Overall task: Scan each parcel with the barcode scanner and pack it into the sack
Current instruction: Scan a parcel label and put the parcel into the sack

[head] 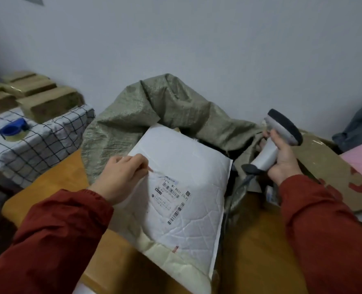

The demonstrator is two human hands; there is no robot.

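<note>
Head view: left hand [120, 179] pinches the parcel [186, 162] by its left edge, long axis running away into the sack [154, 102] mouth. Right hand [282, 162] grips the scanner [268, 150] just right of the parcel, its head turned away from the label [171, 198].

Long sleeves of brick-red, matt fabric are worn on both arms. The left sleeve [55, 230] is seen loose and puffed, creased in soft folds, and is closed by a plain cuff at the wrist. The right sleeve [324, 230] is made alike, with finer wrinkles shown along it. The left hand [120, 179] and the right hand [284, 162] are left bare.
</note>
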